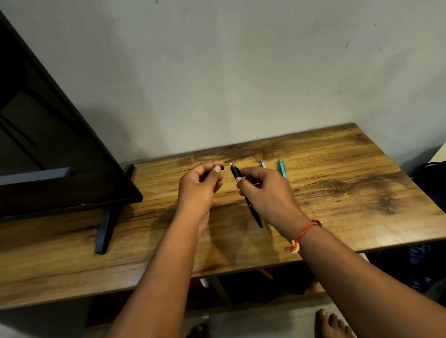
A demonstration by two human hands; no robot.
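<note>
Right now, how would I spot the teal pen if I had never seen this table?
Start at the wooden table against the wall. Just beyond the right hand, two pens lie side by side, their near ends hidden by it. The teal pen is the one farther right and is bright blue-green, while its neighbour, the white pen, is pale.

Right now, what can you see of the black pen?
The black pen is slim and looks like plastic, with a thicker upper part ending in a pale tip. The right hand pinches it near that end, so it slants over the table, lower end towards the person. A small black piece, maybe its cap, sits apart in the left hand.
</note>
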